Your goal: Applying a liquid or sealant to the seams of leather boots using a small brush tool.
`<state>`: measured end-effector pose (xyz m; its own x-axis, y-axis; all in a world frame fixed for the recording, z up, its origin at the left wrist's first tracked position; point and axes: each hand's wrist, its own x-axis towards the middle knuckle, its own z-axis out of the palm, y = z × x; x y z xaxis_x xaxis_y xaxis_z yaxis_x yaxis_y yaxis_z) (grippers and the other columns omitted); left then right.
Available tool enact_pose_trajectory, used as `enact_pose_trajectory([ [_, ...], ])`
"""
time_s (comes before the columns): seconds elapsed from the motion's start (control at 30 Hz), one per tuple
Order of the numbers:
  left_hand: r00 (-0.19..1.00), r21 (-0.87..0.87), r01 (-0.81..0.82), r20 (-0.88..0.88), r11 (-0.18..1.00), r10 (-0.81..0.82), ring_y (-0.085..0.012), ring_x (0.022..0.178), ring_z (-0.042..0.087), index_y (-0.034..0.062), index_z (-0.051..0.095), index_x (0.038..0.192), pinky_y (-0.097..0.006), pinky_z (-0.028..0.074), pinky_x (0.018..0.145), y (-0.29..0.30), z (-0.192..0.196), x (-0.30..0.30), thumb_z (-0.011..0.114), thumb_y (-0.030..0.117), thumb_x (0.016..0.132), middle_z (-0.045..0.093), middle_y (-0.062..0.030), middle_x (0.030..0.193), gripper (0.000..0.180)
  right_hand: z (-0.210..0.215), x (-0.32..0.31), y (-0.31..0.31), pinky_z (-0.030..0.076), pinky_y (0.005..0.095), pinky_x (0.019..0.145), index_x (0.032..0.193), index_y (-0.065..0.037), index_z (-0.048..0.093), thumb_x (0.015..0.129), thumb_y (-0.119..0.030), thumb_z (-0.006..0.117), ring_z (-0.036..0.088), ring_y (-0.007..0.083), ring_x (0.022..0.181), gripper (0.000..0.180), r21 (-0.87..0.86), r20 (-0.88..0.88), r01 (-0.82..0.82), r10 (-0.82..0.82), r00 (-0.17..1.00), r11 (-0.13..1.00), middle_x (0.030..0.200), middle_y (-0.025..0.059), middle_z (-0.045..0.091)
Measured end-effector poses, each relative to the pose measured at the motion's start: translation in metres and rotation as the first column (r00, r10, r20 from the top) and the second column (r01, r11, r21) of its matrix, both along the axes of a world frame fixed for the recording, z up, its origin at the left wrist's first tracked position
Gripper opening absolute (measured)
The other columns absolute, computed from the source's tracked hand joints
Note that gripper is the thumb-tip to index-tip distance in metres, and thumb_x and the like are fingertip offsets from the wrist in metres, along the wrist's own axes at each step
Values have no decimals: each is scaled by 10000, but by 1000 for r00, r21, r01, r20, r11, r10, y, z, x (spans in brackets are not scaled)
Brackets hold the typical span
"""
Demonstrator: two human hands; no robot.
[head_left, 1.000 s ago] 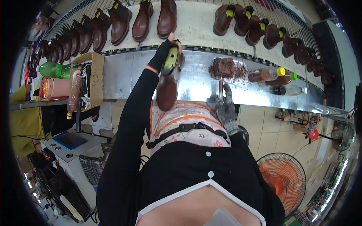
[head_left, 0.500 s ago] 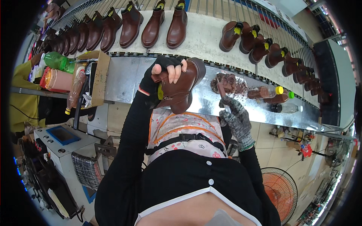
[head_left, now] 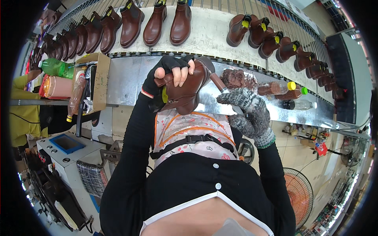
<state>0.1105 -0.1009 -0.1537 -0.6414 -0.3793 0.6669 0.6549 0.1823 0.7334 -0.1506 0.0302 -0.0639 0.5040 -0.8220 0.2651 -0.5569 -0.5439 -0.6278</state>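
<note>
My left hand (head_left: 173, 74), in a black fingerless glove, is closed on a brown leather ankle boot (head_left: 185, 88). The boot is tipped on its side above the near edge of a metal ledge, its sole edge turned right. In my grey knitted glove, my right hand (head_left: 250, 112) grips a slim brush-like tool (head_left: 217, 82) with a brown front part and a pale handle. Its tip is at the boot's sole edge; whether it touches cannot be made out. Just beyond lies a brown, crumbly-looking clump (head_left: 239, 78) on the ledge.
Rows of brown boots (head_left: 152, 25) stand on a pale conveyor (head_left: 208, 27) behind the metal ledge (head_left: 126, 80). Bottles (head_left: 275, 87) with brown contents lie at the right. A cardboard box (head_left: 103, 78) and green bottle (head_left: 57, 67) are left. A fan (head_left: 297, 196) stands low right.
The tool in my right hand has moved from the brown clump leftward to the boot's sole edge. My left hand still holds the boot, with little movement.
</note>
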Motion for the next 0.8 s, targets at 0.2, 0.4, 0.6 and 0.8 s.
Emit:
enact_pose_trajectory([
  [0.2, 999, 30, -27, 32, 999, 26, -131, 605, 491, 75, 572, 558, -340, 338, 827, 5, 4, -1, 409, 659, 840, 576, -35, 589, 668, -1, 2, 1, 479, 369, 813, 1016, -85, 661, 728, -330, 622, 620, 279, 920, 380, -6, 17, -2, 2, 1000, 1000, 976, 90, 663],
  [0.4, 999, 3, 7, 39, 1000, -7, -135, 593, 492, 76, 576, 561, -340, 341, 827, 2, 2, -1, 403, 660, 842, 579, -34, 594, 671, -1, 4, -2, 483, 365, 780, 990, -76, 667, 745, -333, 596, 622, 282, 887, 362, 1, 39, -17, 17, 999, 1000, 967, 86, 664],
  [0.6, 1000, -5, -29, -11, 1000, 29, -133, 606, 506, 84, 558, 587, -351, 324, 848, -6, -3, 7, 334, 640, 879, 560, -20, 589, 667, -20, 7, -11, 471, 367, 800, 960, -77, 667, 790, -333, 509, 610, 288, 884, 345, 2, 76, -51, 50, 996, 999, 967, 88, 661],
  [0.8, 978, 153, -108, -162, 982, 133, -130, 647, 493, 92, 555, 655, -345, 274, 893, -19, -29, 31, 228, 624, 910, 549, 7, 647, 675, -46, 31, -26, 464, 370, 810, 966, -66, 660, 818, -328, 478, 608, 284, 887, 351, -59, 43, -31, 33, 998, 998, 971, 93, 654],
])
